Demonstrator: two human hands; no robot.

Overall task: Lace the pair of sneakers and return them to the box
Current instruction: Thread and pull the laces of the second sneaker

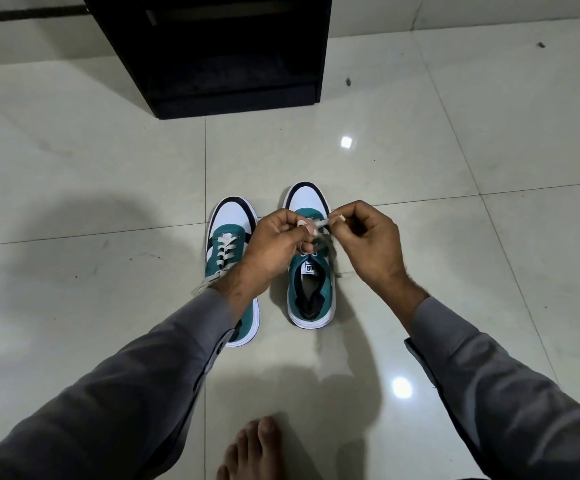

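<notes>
Pinching a pale lace [318,225] in both hands' fingers [307,230], sneakers [311,289] on glossy tiled floor [108,168], dark cabinet [219,57] behind

Floor tiles [108,168] glossy, smooth, reflective; sleeves [125,393] matt grey cloth; laces [225,245] flat woven fabric.

**Open floor all round, a tight gap between the shoes**

The tiled floor [454,168] lies bare to the left, right and front of the pair. The left sneaker [232,237] and right sneaker [311,292] stand side by side with only a narrow strip between. A black cabinet [226,53] blocks the far side, well apart. A bare foot [252,448] sits near the bottom edge.
</notes>
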